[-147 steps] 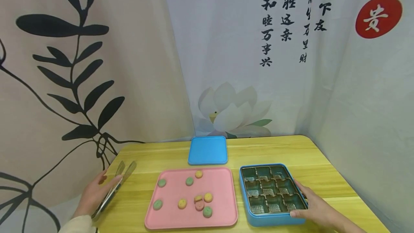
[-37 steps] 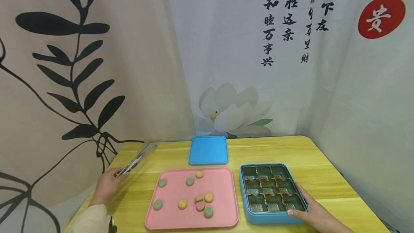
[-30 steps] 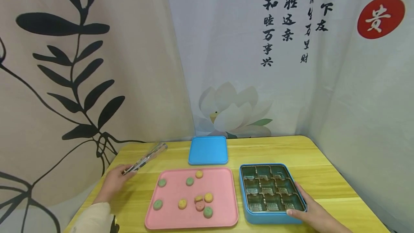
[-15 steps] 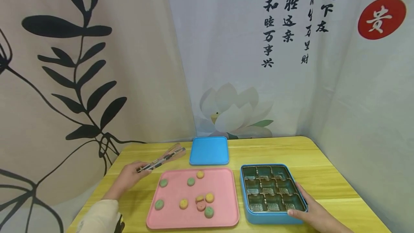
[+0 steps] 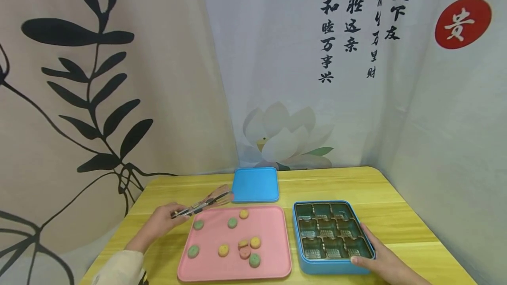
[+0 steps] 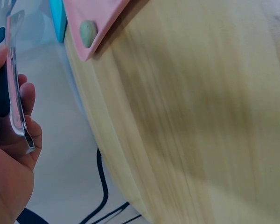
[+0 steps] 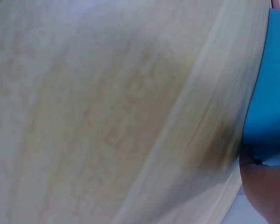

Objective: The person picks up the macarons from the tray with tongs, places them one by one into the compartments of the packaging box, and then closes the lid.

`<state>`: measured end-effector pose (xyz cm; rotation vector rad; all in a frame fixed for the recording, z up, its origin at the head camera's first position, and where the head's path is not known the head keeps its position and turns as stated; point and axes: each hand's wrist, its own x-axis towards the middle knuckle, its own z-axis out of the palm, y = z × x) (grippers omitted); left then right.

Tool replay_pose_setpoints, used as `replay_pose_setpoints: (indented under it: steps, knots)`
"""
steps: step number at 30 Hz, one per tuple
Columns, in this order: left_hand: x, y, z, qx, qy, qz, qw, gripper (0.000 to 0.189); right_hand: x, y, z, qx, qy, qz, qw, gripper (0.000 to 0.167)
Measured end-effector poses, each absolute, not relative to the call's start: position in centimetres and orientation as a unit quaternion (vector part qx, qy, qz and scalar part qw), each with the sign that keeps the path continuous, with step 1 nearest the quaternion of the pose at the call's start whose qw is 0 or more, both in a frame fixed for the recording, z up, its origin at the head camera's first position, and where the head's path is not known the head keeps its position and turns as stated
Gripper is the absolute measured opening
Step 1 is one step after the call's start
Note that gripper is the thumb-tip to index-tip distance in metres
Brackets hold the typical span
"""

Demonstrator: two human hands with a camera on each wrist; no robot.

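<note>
My left hand [image 5: 160, 223] holds a pair of metal kitchen tongs [image 5: 203, 204] with dark grip pads, above the back-left corner of a pink tray [image 5: 273, 232]. In the left wrist view the fingers wrap the tongs [image 6: 2, 93] near their hinged end. Nothing shows between the tong ends. Small round green cookies [image 5: 193, 251], yellow cookies [image 5: 223, 250] and a pink cookie [image 5: 244, 253] lie on the tray. My right hand [image 5: 384, 256] grips the right side and front corner of a blue box [image 5: 336, 268], thumb at the rim. Its divided insert [image 5: 328, 228] has several bare compartments.
A flat blue lid or tray [image 5: 255, 184] lies behind the pink tray. The wooden table [image 5: 325, 184] ends at fabric hangings at the back and right. Dark cables [image 6: 102, 177] hang beyond the table edge in the left wrist view.
My left hand has carried the tongs rightward from the table's left edge to over the tray's back-left corner. The right hand, box and cookies stay put.
</note>
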<state>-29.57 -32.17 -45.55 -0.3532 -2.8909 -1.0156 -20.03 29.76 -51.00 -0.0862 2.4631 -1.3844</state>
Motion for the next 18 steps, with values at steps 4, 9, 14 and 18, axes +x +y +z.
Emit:
replay_pose_setpoints:
  steps: [4,9,14,18]
  knots:
    - [-29.2,-32.1,-45.9,-0.128,-0.932,-0.337,0.016,0.024,-20.1,29.8,-51.1,-0.028,0.864,-0.478,0.155,0.101]
    - [-28.9,-32.3,-46.7,-0.140,-0.929,-0.341,0.006,0.026,-20.1,29.8,-51.2,-0.028,0.863,-0.481,0.152,0.102]
    - [-28.6,-32.8,-47.9,-0.146,-0.928,-0.343,0.004,0.018,-20.1,29.8,-51.3,-0.025,0.861,-0.484,0.152,0.103]
    - [-28.3,-33.3,-48.5,-0.140,-0.927,-0.347,0.005,0.021,-20.2,29.8,-51.3,-0.024,0.861,-0.485,0.155,0.102]
